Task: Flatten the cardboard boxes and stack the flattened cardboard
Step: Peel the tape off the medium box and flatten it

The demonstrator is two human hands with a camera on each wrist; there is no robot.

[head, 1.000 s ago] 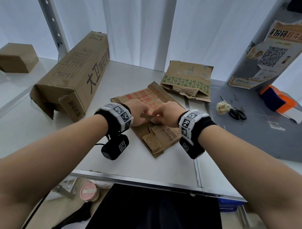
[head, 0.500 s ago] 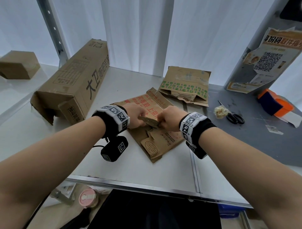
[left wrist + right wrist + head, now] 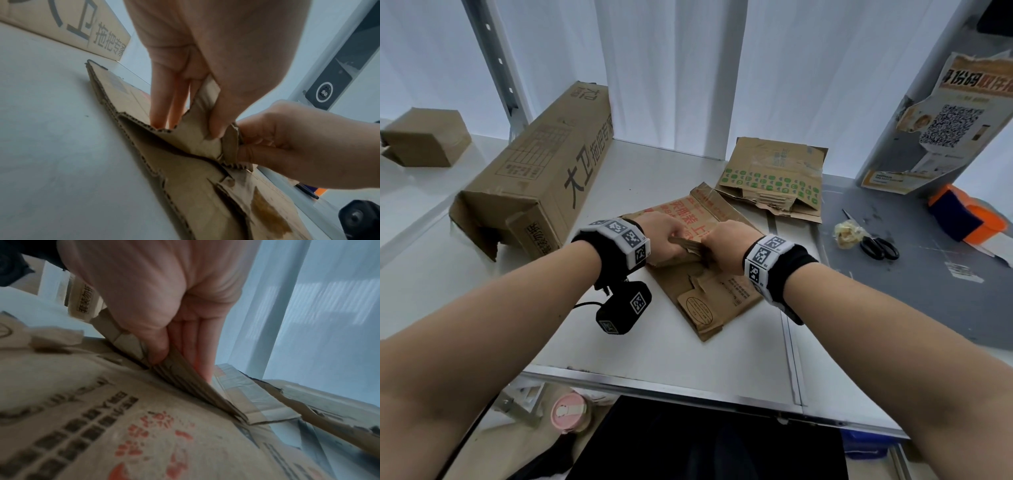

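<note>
A brown cardboard box with red print (image 3: 709, 287) lies collapsed on the white table (image 3: 619, 342) in front of me. My left hand (image 3: 666, 241) and right hand (image 3: 722, 248) meet over its middle. Each pinches a raised flap (image 3: 688, 245) between thumb and fingers. In the left wrist view, my left hand (image 3: 193, 116) pinches the flap (image 3: 197, 139) and my right hand (image 3: 244, 144) grips its end. The right wrist view has my right hand (image 3: 174, 360) squeezing the folded flap (image 3: 185, 379). A flattened box with green print (image 3: 774, 178) lies behind.
A long unflattened box (image 3: 534, 171) lies on its side at the left, open end toward me. A small box (image 3: 424, 137) sits on the far left shelf. On the grey mat at right lie scissors (image 3: 876, 246), crumpled tape (image 3: 846, 233) and an orange-blue object (image 3: 962, 219).
Both hands have lifted the flap slightly off the panel and drawn closer together, pinching it. The box has stayed in place.
</note>
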